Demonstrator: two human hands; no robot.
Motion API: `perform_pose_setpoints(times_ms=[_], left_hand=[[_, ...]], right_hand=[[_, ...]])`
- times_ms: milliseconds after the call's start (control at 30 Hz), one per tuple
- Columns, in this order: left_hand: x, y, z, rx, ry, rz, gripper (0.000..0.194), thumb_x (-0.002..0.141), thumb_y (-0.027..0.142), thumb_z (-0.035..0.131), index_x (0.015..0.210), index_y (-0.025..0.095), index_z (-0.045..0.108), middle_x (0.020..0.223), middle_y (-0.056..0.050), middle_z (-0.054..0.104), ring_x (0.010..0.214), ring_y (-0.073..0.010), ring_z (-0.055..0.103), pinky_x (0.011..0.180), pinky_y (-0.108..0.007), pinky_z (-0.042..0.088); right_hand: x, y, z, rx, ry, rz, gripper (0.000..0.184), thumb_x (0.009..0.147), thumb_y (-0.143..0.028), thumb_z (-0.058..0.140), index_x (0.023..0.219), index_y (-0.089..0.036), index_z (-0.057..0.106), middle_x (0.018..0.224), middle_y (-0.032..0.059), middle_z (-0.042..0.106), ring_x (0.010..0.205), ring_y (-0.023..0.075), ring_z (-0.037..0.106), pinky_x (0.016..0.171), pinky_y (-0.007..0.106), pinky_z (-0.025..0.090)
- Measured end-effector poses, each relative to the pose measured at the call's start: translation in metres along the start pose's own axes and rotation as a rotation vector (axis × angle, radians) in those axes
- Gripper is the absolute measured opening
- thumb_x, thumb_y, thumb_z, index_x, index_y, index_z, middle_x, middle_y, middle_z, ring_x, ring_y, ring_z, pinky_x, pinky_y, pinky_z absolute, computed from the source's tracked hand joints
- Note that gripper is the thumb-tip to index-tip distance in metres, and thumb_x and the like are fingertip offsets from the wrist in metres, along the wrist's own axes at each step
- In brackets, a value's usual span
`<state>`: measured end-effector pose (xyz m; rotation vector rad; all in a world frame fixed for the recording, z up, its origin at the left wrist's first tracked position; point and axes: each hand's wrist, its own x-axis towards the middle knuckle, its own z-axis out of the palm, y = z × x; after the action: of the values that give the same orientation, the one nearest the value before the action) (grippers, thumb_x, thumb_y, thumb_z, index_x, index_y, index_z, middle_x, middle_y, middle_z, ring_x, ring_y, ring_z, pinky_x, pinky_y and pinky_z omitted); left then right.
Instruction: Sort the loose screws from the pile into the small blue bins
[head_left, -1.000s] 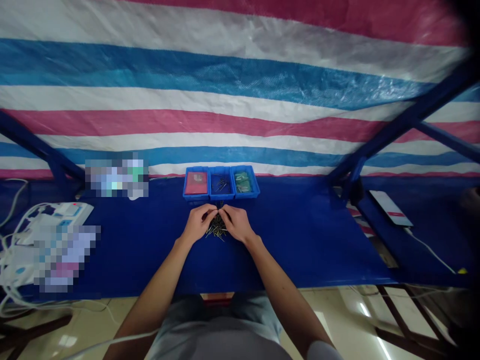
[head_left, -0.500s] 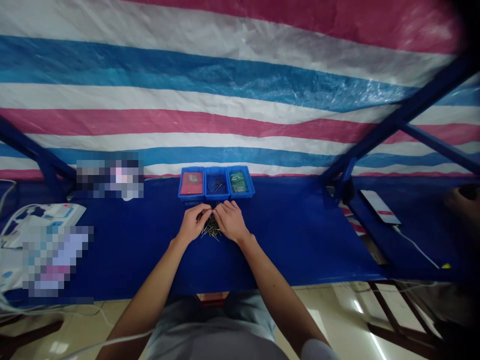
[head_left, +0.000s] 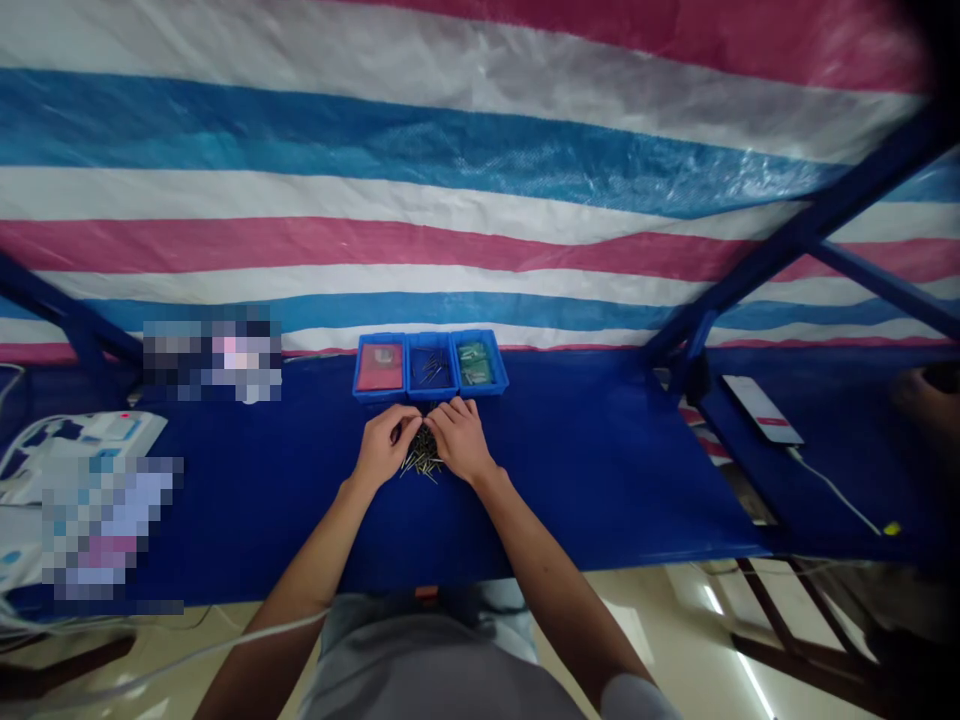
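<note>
A small pile of thin, dark and brass-coloured metal pieces that look like screws (head_left: 422,460) lies on the blue table top. Over its left edge is my left hand (head_left: 386,445), closed, with thumb and forefinger pinched together. My right hand (head_left: 460,438) is at the pile's right side, its fingers bent down and pressed together close to the left fingertips. Whatever either hand pinches is too small to make out. Just beyond the hands stand three joined blue bins: a left bin (head_left: 360,392) with a red lining, a middle bin (head_left: 432,393) with several screw-like pieces, and a right bin (head_left: 504,380) with a green lining and metal pieces.
A white device (head_left: 142,430) and blurred-out items lie at the table's left. On the right, beyond a gap, a phone (head_left: 763,410) with a white cable (head_left: 836,492) rests near another person's hand (head_left: 919,395). Blue frame bars (head_left: 757,262) and a striped sheet (head_left: 465,235) rise behind.
The camera view has shifted slightly. Both hands stay at the pile with only small finger movements, and the bins stand as before.
</note>
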<state>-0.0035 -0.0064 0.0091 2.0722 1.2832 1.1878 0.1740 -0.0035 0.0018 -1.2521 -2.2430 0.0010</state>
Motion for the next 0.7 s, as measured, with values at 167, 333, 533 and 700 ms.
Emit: perform_pose_setpoints(times_ms=[167,333,533,700], left_hand=[[-0.004,0.014,-0.005,0.134,0.18,0.194,0.015,0.093,0.026,0.057,0.094,0.017,0.068,0.066,0.0,0.06,0.058,-0.0112,0.054,0.065,-0.025,0.045],[-0.013,0.059,0.001,0.17,-0.192,0.25,0.022,0.096,0.031,0.054,0.107,0.021,0.07,0.054,0.003,0.06,0.049,-0.0113,0.057,0.06,-0.024,0.042],[-0.034,0.093,0.014,0.349,-0.488,0.124,0.037,0.099,0.039,0.047,0.13,0.024,0.059,0.061,-0.001,0.067,0.054,-0.0186,0.064,0.055,-0.026,0.039],[-0.048,0.099,0.028,0.306,-0.57,0.012,0.039,0.098,0.04,0.049,0.131,0.023,0.056,0.068,-0.004,0.07,0.063,-0.0229,0.068,0.059,-0.028,0.041]], right_hand=[[-0.001,-0.001,0.001,-0.095,0.023,0.012,0.026,0.104,-0.031,0.043,0.091,-0.021,0.063,0.088,0.0061,0.061,0.091,0.0216,0.045,0.084,0.038,0.028],[-0.002,0.001,0.004,-0.136,0.117,0.1,0.028,0.103,-0.032,0.045,0.086,-0.021,0.065,0.085,0.0055,0.06,0.089,0.0222,0.045,0.082,0.038,0.027],[-0.001,0.002,0.01,-0.115,0.116,0.14,0.028,0.102,-0.032,0.047,0.084,-0.021,0.065,0.086,0.0068,0.061,0.089,0.0231,0.046,0.081,0.04,0.028],[-0.001,-0.002,0.006,-0.083,0.095,0.145,0.026,0.102,-0.031,0.047,0.087,-0.021,0.065,0.09,0.0084,0.06,0.094,0.0243,0.047,0.084,0.041,0.029]])
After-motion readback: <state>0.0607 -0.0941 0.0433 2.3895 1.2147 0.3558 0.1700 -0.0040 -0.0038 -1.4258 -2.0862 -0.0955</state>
